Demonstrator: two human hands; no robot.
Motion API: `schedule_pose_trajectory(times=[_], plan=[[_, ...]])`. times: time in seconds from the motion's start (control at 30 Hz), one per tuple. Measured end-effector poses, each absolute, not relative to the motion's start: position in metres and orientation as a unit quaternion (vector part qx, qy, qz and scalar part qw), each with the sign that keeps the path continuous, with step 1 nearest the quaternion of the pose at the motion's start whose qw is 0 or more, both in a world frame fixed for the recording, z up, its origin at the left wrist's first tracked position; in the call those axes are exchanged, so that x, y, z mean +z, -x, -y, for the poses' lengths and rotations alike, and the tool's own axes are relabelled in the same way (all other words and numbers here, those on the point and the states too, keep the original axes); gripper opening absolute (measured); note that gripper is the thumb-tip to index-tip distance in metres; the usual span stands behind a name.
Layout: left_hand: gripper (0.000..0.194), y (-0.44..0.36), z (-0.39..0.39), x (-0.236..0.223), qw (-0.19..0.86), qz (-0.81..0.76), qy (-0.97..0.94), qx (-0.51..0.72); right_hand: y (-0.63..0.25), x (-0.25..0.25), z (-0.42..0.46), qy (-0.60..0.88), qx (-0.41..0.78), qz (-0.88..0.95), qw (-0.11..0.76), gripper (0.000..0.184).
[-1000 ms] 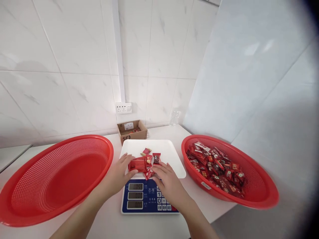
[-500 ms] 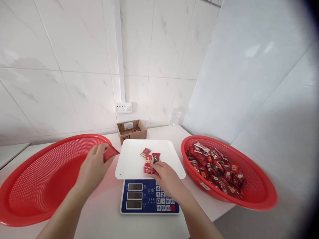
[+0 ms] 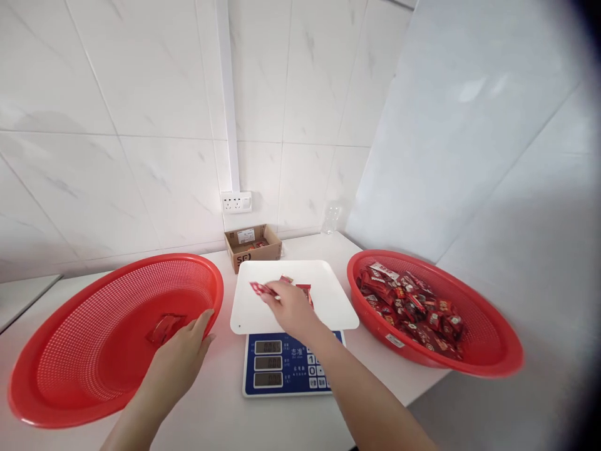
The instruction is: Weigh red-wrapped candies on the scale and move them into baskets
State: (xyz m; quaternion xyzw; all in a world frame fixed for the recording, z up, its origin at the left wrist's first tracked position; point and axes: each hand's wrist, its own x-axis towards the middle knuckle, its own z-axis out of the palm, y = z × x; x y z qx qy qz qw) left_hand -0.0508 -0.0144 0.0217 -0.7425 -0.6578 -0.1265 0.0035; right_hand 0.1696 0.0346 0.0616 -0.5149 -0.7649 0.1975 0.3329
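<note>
My left hand (image 3: 181,357) hovers over the near rim of the left red basket (image 3: 61,369) with fingers apart, holding nothing. A red candy packet (image 3: 164,327) lies inside that basket just beyond its fingertips. My right hand (image 3: 288,307) is over the white scale pan (image 3: 328,310), pinching a red candy packet (image 3: 260,289) between its fingers. A few more red packets (image 3: 306,290) lie on the pan, partly hidden by the hand. The blue scale (image 3: 282,369) sits under the pan.
The right red basket (image 3: 488,366) holds several red candy packets (image 3: 413,307). A small cardboard box (image 3: 253,247) stands at the wall under a socket (image 3: 236,202). A clear bottle (image 3: 330,219) stands in the corner. The counter edge runs near the bottom right.
My left hand carried a red packet from the scale pan to the left basket and let it go there. My right hand picked up a packet from the pan and moved it left.
</note>
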Motion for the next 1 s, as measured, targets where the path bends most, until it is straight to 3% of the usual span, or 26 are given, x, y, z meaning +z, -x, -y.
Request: schedule_pose_trajectory(times=[0.1,0.17,0.4,0.63,0.8,1.0], plan=[[0.045,0.047,0.014,0.028,0.015,0.665,0.745,-0.062,-0.118,0.069,-0.044,0.422,0.289,0.747,0.424,0.032],[0.046,0.046,0.015,0.031,0.021,0.667,0.744,-0.029,-0.100,0.071,-0.049,0.388,0.291,0.769,0.416,0.041],[0.045,0.045,0.018,0.037,0.004,0.662,0.750,-0.018,-0.161,0.064,-0.054,0.563,0.067,0.812,0.138,0.041],[0.044,0.033,0.010,0.034,0.008,0.626,0.778,-0.046,-0.199,0.045,-0.041,0.609,0.062,0.786,0.079,0.029],[0.047,0.035,0.011,0.027,-0.014,0.624,0.779,-0.065,-0.181,0.057,-0.043,0.604,0.092,0.782,0.120,0.031],[0.046,0.037,0.013,0.028,-0.018,0.628,0.773,-0.082,-0.144,0.088,-0.049,0.427,0.180,0.821,0.335,0.058]])
